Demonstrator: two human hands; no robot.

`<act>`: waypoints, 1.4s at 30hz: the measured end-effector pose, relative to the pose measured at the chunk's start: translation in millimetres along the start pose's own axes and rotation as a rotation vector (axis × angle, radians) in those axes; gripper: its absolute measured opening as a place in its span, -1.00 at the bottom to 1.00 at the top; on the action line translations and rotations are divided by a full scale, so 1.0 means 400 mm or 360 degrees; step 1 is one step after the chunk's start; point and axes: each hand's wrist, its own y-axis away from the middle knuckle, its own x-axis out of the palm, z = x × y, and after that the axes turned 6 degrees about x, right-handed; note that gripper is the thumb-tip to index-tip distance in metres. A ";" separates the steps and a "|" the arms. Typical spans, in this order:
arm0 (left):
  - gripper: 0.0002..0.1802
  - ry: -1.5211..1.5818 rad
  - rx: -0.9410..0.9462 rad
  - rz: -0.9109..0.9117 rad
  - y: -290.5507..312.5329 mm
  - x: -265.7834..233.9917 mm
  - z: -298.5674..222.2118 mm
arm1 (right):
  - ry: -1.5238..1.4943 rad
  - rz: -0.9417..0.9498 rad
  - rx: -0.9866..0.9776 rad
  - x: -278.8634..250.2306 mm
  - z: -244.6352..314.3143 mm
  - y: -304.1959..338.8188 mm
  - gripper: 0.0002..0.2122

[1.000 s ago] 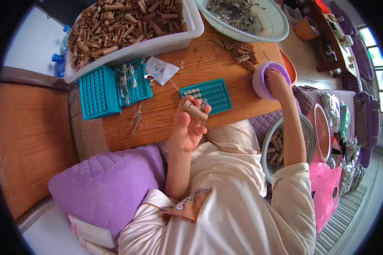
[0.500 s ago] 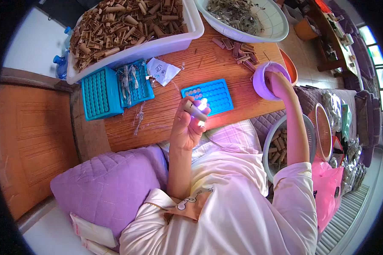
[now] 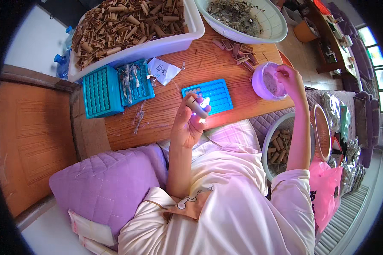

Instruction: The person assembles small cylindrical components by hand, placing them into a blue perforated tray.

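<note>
In my left hand (image 3: 186, 127) is a short brown cylindrical casing (image 3: 196, 108), gripped between thumb and fingers and tilted. A bright white-violet light glows beside it, against my fingers. Behind that hand a blue tray with round pockets (image 3: 220, 98) lies on the table, small round pieces in some pockets at its left end. My right hand (image 3: 292, 85) is over the right rim of a purple tub (image 3: 259, 88), thumb and fingertips pinched together. Anything between those fingertips is too small to make out. Small greyish pieces (image 3: 271, 80) show inside the tub.
A white bin (image 3: 174, 46) heaped with brown casings fills the back left. Stacked blue trays (image 3: 100, 95) stand before it, beside a paper slip (image 3: 164, 71). At the back is a pale basin (image 3: 281, 27) of small parts. Loose casings (image 3: 242, 55) lie near the tub; a basket (image 3: 268, 163) sits right.
My right hand has risen out of the purple tub to its right rim, fingers pinched, uncovering the contents. The left hand still holds the brown casing in nearly the same place.
</note>
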 end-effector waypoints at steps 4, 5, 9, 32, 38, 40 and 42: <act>-0.60 0.0044 -0.0015 -0.0164 0.001 -0.006 -0.001 | -0.0475 0.0160 0.0106 0.002 0.018 0.017 -0.88; -0.61 0.0082 0.0009 -0.0279 0.000 -0.012 0.003 | -0.0557 0.0148 0.0127 0.006 0.035 0.029 -0.90; -0.59 0.0272 -0.0209 -0.0323 0.003 -0.013 0.004 | -0.0643 0.0169 -0.0070 0.028 0.083 0.074 -0.93; -0.44 -0.0503 -0.0208 -0.0062 0.019 0.031 0.023 | -0.0443 0.0441 -0.0966 0.126 0.364 0.228 -0.89; -0.47 -0.0515 -0.0271 -0.0045 0.018 0.015 0.026 | -0.0348 0.0425 -0.1052 0.123 0.353 0.238 -0.90; -0.52 -0.0564 -0.0224 -0.0222 0.026 0.034 0.030 | -0.0263 0.0425 -0.1035 0.126 0.349 0.248 -0.89; -0.56 -0.0549 -0.0213 -0.0145 0.028 0.023 0.031 | -0.0222 0.0380 -0.1074 0.136 0.344 0.257 -0.87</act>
